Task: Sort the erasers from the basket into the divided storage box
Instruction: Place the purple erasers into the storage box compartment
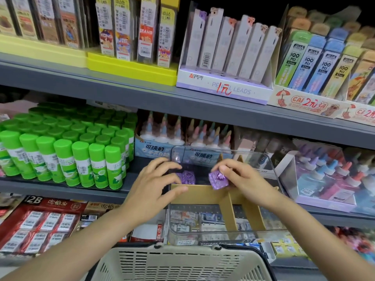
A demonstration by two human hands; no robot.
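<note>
Right hand [241, 179] pinches purple eraser [218, 179] over storage box [272, 171]; left hand [158, 183] released; few erasers [187, 176] placed, basket [182, 262] contents unseen.

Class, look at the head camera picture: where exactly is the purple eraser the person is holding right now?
The purple eraser is pinched in the right hand, right of centre, just above the tan divider of the clear storage box, near other purple erasers by the left hand.

Bright, even light; blurred, warped edges.

Right hand [241, 180] fingers pinching; left hand [156, 185] seemingly loosely spread.
</note>
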